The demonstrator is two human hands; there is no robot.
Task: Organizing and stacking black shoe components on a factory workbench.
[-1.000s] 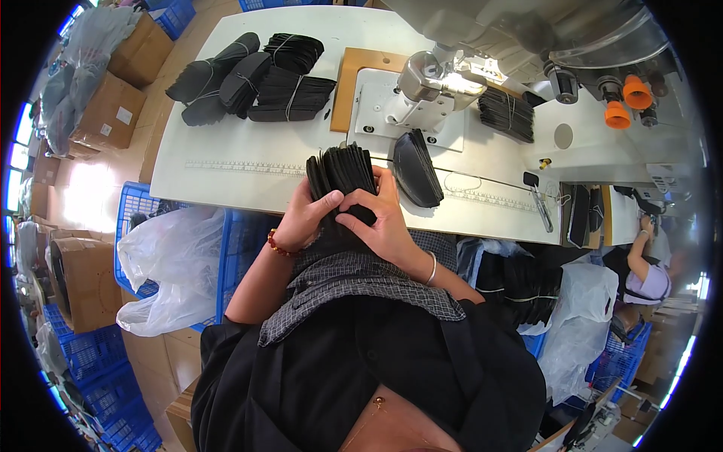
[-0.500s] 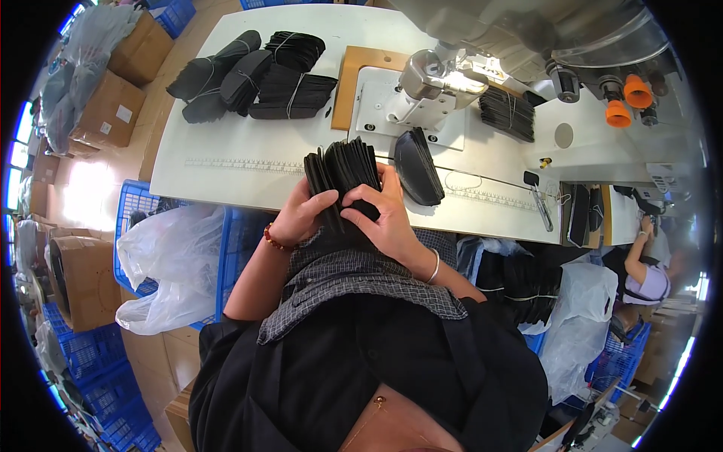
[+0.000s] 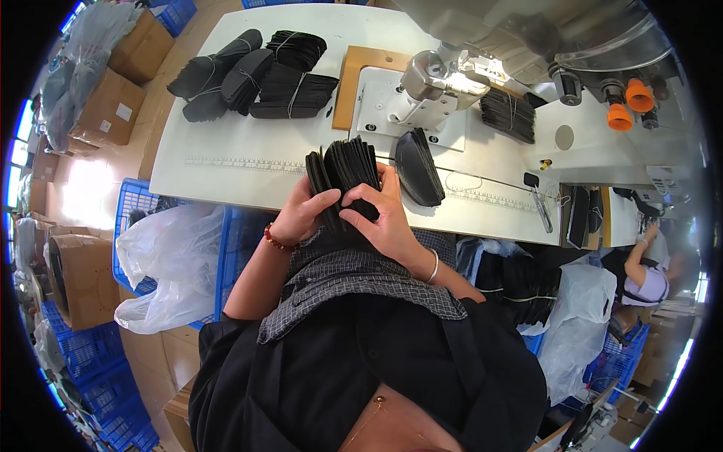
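A thick stack of black flat pieces (image 3: 351,164) stands on edge between my two hands, over the front edge of the table. My left hand (image 3: 300,213) grips a thinner bunch at the stack's left side, its thumb laid across the edges; a narrow gap parts this bunch from the rest. The larger part rests in my right hand (image 3: 382,218), with thumb and bent index finger on the near edges. To the right of my fingers, a smaller black stack with a curved edge (image 3: 419,169) lies on the white tabletop, apart from the hand.
A sewing machine (image 3: 429,87) stands behind the hands. Tied black bundles (image 3: 294,94) lie at the back left, another bundle (image 3: 506,114) right of the machine. Tweezers (image 3: 541,207) lie at the right front. Blue crates (image 3: 228,260) with plastic bags flank me. A person (image 3: 646,279) sits far right.
The thinner bunch at my left thumb has tilted very slightly to the right. Both hands keep their places and grip. The person far right has moved an arm a little.
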